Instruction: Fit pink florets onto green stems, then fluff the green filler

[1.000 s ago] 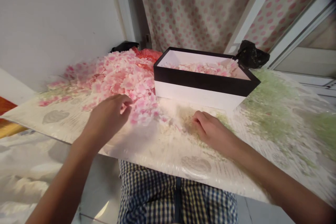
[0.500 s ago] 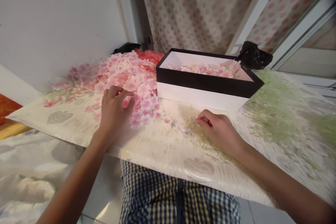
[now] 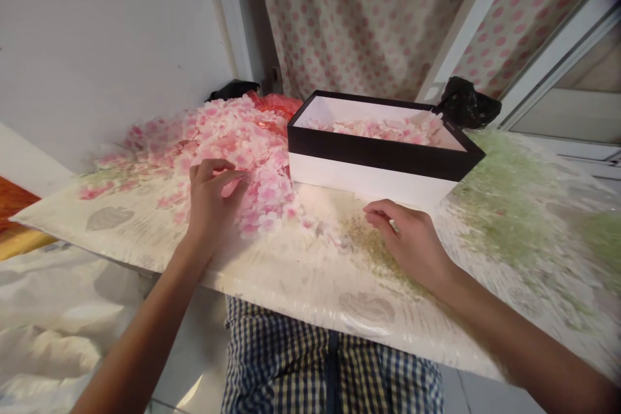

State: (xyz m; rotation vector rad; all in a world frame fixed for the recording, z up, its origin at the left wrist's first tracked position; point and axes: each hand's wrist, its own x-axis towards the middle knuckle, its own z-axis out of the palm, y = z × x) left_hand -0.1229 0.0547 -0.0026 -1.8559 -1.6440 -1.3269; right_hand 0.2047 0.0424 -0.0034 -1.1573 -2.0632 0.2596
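My left hand [image 3: 216, 197] is over the near edge of a heap of pink artificial flowers [image 3: 266, 171]. Its thumb and forefinger curve together in a pinch, and pink shows through the loop between them; whether a flower is caught at the tips I cannot make out. To the right, my right hand [image 3: 410, 233] hovers above small green-brown bits [image 3: 371, 246], its thumb a little apart from the fingers and nothing visible in them. Behind it stands a white box with a black rim [image 3: 383, 158], holding more pink flowers [image 3: 388, 129].
Loose green plastic bits [image 3: 514, 207] spread across the table's right side. A black plastic bag [image 3: 468, 103] sits behind the box, and red plastic [image 3: 276, 107] lies behind the flower heap. The pale patterned tablecloth [image 3: 310, 284] reaches the front edge near my lap.
My right hand's fingers have loosened from a closed pinch, and its thumb has come away from the fingertips. The left hand has barely moved.
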